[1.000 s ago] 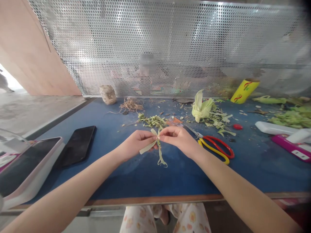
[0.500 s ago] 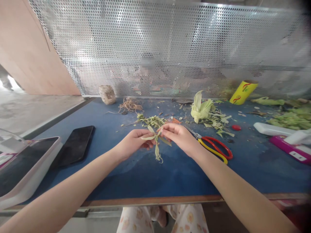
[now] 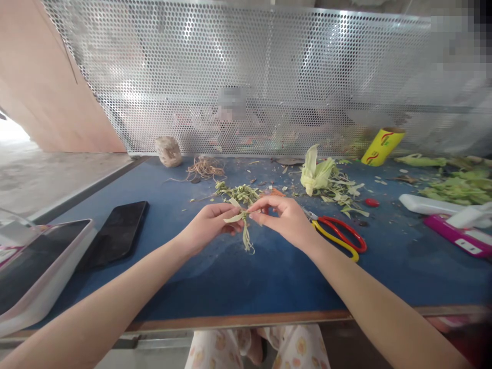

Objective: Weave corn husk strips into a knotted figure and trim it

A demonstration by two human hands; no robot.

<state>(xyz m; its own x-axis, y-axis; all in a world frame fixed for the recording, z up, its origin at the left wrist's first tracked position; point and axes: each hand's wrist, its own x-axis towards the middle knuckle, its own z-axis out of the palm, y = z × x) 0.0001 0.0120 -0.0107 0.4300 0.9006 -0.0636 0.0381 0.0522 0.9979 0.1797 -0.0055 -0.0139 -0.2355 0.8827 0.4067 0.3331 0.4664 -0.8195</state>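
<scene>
A small knotted corn husk piece (image 3: 246, 238), pale green with frayed ends hanging down, is held over the middle of the blue table. My left hand (image 3: 215, 220) pinches it from the left, and flat leaf-like ends stick out past the thumb. Fingertips of my right hand (image 3: 282, 218) close on its right side near the knot, partly covering it. Just behind both hands lies a bunch of twisted green husk pieces (image 3: 240, 191). Scissors (image 3: 340, 237) with one red and one yellow handle rest beside my right forearm, blades partly hidden by the hand.
Peeled husks (image 3: 319, 174) and shreds lie at the back right, near a yellow tube (image 3: 384, 146). Brown string (image 3: 203, 168) and a pale jar (image 3: 168, 151) stand back left. A black phone (image 3: 117, 230) lies left; a purple-white power strip (image 3: 457, 236) lies right. A perforated metal screen (image 3: 269, 66) borders the table.
My right fingers have shifted slightly left and inward over the knot, covering the husk end that stuck out on the right. My left hand keeps its pinch.
</scene>
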